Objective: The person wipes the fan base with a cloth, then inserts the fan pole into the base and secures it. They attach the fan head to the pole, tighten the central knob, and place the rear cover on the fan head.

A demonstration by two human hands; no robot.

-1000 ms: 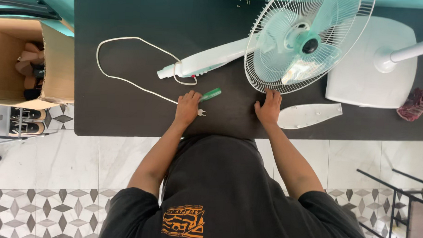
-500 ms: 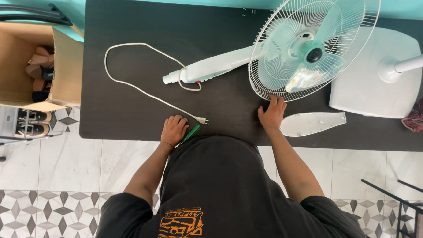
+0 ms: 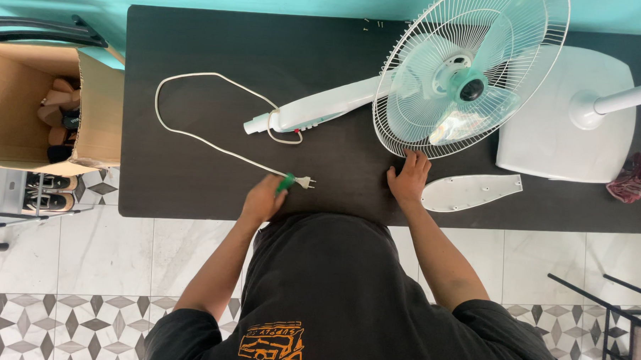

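My left hand (image 3: 263, 199) is at the near edge of the dark table (image 3: 198, 34), gripping a green-handled screwdriver (image 3: 285, 182) beside the white plug (image 3: 304, 181) of the fan's cord (image 3: 194, 136). My right hand (image 3: 408, 177) rests flat on the table, fingertips touching the lower rim of the white wire fan guard (image 3: 470, 75). The fan lies on its side, its white pole and control housing (image 3: 316, 109) pointing left. A flat white plastic cover plate (image 3: 471, 191) lies just right of my right hand.
The fan's white square base (image 3: 549, 138) with its pole lies at the right. A dark red cloth (image 3: 633, 178) sits at the far right. An open cardboard box (image 3: 46, 110) stands left of the table. A few small screws (image 3: 372, 21) lie at the far edge.
My left hand picked up the green screwdriver, pulled it back to the table's near edge, then turned it upward near the plug. My right hand stayed by the fan guard.
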